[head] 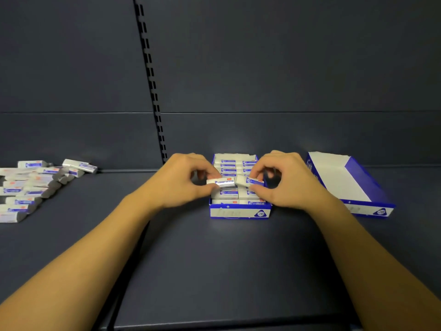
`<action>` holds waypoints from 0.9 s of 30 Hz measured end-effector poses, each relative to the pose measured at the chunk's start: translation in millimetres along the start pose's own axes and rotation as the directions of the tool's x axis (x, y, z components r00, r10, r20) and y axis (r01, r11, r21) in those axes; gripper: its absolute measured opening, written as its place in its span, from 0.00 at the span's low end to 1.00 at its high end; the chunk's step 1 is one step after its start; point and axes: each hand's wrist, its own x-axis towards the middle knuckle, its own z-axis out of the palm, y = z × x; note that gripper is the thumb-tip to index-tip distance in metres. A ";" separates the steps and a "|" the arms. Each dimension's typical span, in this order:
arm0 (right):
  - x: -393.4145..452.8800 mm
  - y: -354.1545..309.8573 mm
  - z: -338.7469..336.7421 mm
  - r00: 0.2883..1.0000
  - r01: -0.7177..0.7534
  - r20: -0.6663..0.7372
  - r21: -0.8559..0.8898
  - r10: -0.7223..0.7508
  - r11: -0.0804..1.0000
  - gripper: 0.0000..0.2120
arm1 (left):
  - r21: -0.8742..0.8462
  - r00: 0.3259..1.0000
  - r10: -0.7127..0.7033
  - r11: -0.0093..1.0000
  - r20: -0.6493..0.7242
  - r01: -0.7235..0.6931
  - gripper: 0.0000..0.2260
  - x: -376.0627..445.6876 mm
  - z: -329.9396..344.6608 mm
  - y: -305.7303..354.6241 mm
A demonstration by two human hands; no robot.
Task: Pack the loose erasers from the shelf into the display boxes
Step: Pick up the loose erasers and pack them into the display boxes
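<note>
Two bare forearms are seen reaching forward over a dark shelf (214, 271), which is backed by dark panels and a slotted upright (152, 91). An eraser (220, 182) is pinched between thumb and curled fingers of the left hand (181, 182); a second eraser (250, 180) is pinched likewise by the right hand (284, 181). Both are held just above the filled display box (239, 212) (blue and white, its rows nearly full). An empty display box (346, 180) stands to its right. The loose erasers (33, 187) are heaped at far left.
</note>
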 end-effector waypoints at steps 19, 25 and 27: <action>-4.3 0.5 -7.9 0.996 -0.076 0.038 -0.060 0.078 0.995 0.11 | 0.104 0.958 -0.098 0.992 0.271 0.072 0.07 9.4 6.9 18.2; -3.7 -2.4 -9.4 0.991 -0.109 0.072 -0.068 0.114 0.992 0.10 | 0.134 0.951 -0.106 0.989 0.290 0.069 0.09 11.2 4.1 20.7; -3.5 -2.4 -10.6 0.991 -0.104 0.077 -0.066 0.109 0.992 0.09 | 0.155 0.949 -0.106 0.986 0.296 0.061 0.10 10.8 3.9 20.0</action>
